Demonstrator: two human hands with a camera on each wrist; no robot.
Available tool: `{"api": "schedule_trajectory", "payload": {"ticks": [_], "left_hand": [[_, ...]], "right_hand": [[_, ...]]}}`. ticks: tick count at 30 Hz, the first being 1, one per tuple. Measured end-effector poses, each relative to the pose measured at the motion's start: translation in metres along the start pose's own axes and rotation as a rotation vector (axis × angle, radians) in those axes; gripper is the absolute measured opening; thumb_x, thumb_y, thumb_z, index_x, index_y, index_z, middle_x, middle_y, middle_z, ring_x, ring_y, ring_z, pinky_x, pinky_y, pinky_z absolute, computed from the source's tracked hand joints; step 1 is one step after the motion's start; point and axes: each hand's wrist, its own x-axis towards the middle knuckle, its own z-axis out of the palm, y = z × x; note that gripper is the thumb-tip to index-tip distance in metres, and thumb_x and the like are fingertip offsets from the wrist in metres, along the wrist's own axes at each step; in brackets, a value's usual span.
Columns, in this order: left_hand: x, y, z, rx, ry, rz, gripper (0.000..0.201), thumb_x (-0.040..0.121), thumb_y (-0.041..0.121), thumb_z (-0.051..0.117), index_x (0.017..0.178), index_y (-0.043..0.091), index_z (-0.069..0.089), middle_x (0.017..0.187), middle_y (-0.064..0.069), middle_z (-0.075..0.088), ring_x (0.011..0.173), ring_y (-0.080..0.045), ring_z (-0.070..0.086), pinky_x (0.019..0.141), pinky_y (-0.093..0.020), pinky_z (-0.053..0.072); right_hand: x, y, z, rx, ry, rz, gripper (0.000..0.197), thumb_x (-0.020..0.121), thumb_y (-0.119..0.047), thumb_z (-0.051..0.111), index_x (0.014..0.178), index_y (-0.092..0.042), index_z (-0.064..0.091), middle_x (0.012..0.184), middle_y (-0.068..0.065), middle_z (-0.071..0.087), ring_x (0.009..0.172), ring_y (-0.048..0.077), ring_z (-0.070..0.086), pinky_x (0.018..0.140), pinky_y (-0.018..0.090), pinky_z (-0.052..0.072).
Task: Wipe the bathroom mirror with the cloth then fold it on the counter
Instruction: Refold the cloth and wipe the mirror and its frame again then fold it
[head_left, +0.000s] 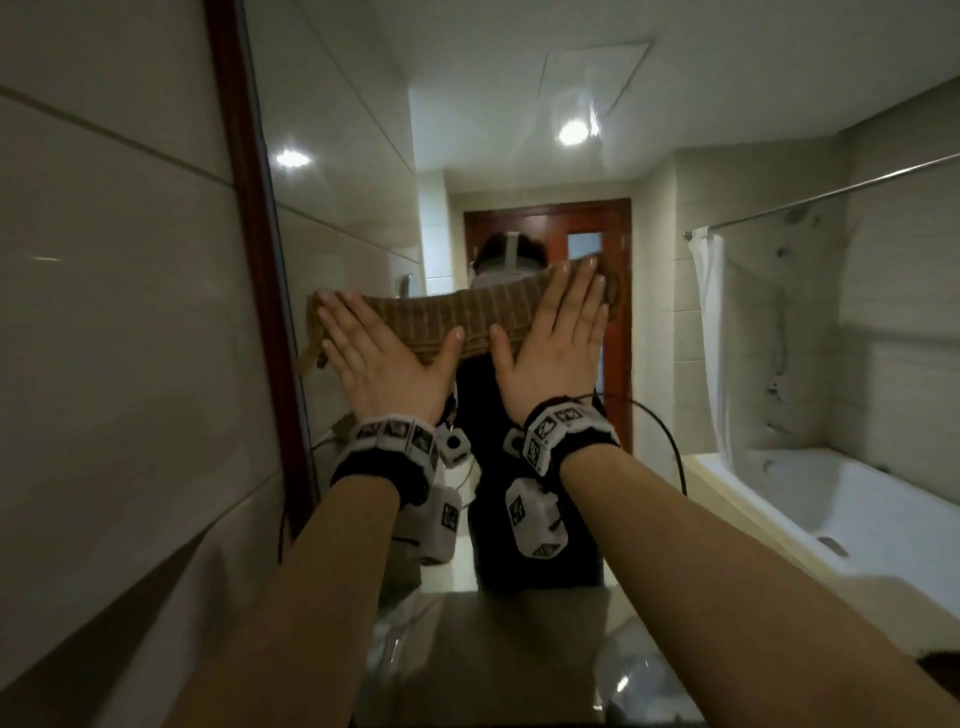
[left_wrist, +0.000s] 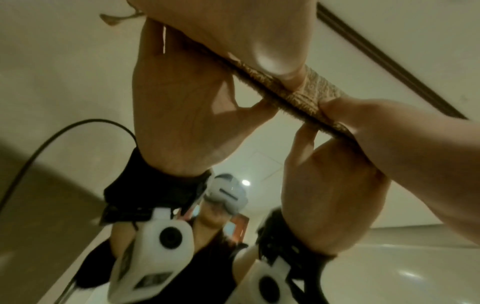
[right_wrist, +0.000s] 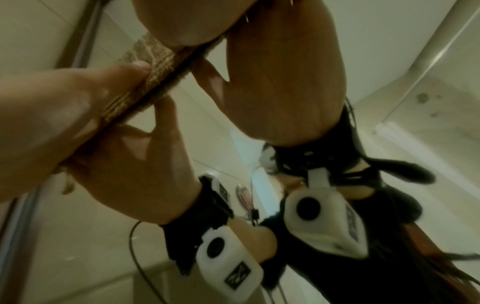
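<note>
Cloth (head_left: 457, 319): 1 brown ribbed piece, stretched in a flat horizontal band against the mirror (head_left: 519, 130), near the mirror's left edge and well above the counter (head_left: 519, 639). Judged light, soft and limp, with a napped face that should drag rather than slide on glass; it would likely sag or drop if pressure were released. Loose threads hang from its left end. Hold: left hand (head_left: 379, 358) lies flat on the left end, fingers straight and spread, palm pressing the cloth to the glass; right hand (head_left: 556, 332) lies flat likewise on the right end, fingers straight and pointing upward. Neither hand curls round the fabric; the 2 thumbs point inward, apart, with bare cloth between them. Best grip for folding, as a judgement: pinch the 2 upper corners. Mirror: hard, smooth, breakable; even palm pressure suits it. Surroundings: dark wooden frame (head_left: 244, 208) just beside the cloth's left end, likely to catch the threads; tiled wall (head_left: 104, 260) beyond it; glossy counter below the forearms. Reflected only: bathtub (head_left: 810, 499), shower curtain (head_left: 709, 312), rail (head_left: 841, 189), wooden door (head_left: 618, 312).
</note>
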Motion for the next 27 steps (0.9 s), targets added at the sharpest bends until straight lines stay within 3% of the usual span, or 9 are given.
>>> {"api": "schedule_trajectory", "payload": {"ticks": [4, 9, 18, 22, 24, 27], "left_hand": [[-0.062, -0.012, 0.019, 0.003, -0.039, -0.024, 0.119, 0.078, 0.082, 0.039, 0.15, -0.004, -0.001, 0.159, -0.023, -0.004, 0.148, -0.033, -0.003, 0.12, -0.049, 0.007], [-0.121, -0.018, 0.039, 0.018, -0.161, -0.077, 0.12, 0.077, 0.084, 0.031, 0.15, -0.005, -0.004, 0.158, -0.024, -0.007, 0.148, -0.035, -0.005, 0.119, -0.052, 0.01], [-0.205, -0.023, 0.085, 0.02, -0.215, -0.115, 0.123, 0.072, 0.088, 0.021, 0.15, -0.002, -0.009, 0.158, -0.024, -0.008, 0.147, -0.039, -0.001, 0.117, -0.055, 0.012], [-0.208, 0.001, 0.095, -0.013, -0.224, -0.136, 0.123, 0.073, 0.088, 0.018, 0.15, -0.006, -0.001, 0.158, -0.026, -0.002, 0.146, -0.043, 0.004, 0.115, -0.054, 0.01], [-0.199, 0.023, 0.095, 0.013, -0.216, -0.106, 0.124, 0.072, 0.088, 0.016, 0.149, -0.007, -0.003, 0.158, -0.026, -0.006, 0.146, -0.042, 0.002, 0.116, -0.054, 0.011], [-0.164, 0.071, 0.086, 0.041, -0.233, -0.055, 0.124, 0.072, 0.089, 0.018, 0.149, -0.003, -0.011, 0.157, -0.024, -0.013, 0.147, -0.037, -0.006, 0.118, -0.052, 0.009]], "right_hand": [[-0.058, 0.029, 0.009, -0.029, -0.083, 0.03, 0.091, 0.09, -0.06, 0.034, 0.152, -0.005, -0.006, 0.158, 0.019, -0.011, 0.147, 0.032, -0.009, 0.12, 0.047, 0.003], [-0.108, 0.06, 0.017, -0.04, -0.137, 0.053, 0.091, 0.09, -0.058, 0.035, 0.152, -0.005, -0.007, 0.158, 0.018, -0.013, 0.147, 0.032, -0.009, 0.119, 0.044, -0.002], [-0.186, 0.12, 0.032, -0.076, -0.204, 0.105, 0.093, 0.088, -0.063, 0.031, 0.152, -0.006, -0.003, 0.159, 0.016, -0.011, 0.147, 0.029, -0.009, 0.118, 0.039, -0.004], [-0.178, 0.141, 0.03, -0.058, -0.187, 0.104, 0.092, 0.088, -0.066, 0.025, 0.153, -0.006, 0.0, 0.159, 0.017, -0.007, 0.142, 0.037, 0.013, 0.117, 0.04, 0.001], [-0.159, 0.15, 0.02, -0.023, -0.142, 0.153, 0.101, 0.079, -0.065, 0.036, 0.152, -0.008, -0.005, 0.159, 0.017, -0.006, 0.141, 0.036, 0.013, 0.117, 0.043, 0.008], [-0.11, 0.167, -0.008, 0.022, -0.12, 0.17, 0.1, 0.08, -0.062, 0.033, 0.151, -0.008, -0.012, 0.158, 0.021, 0.001, 0.144, 0.036, 0.007, 0.116, 0.05, 0.017]]}}
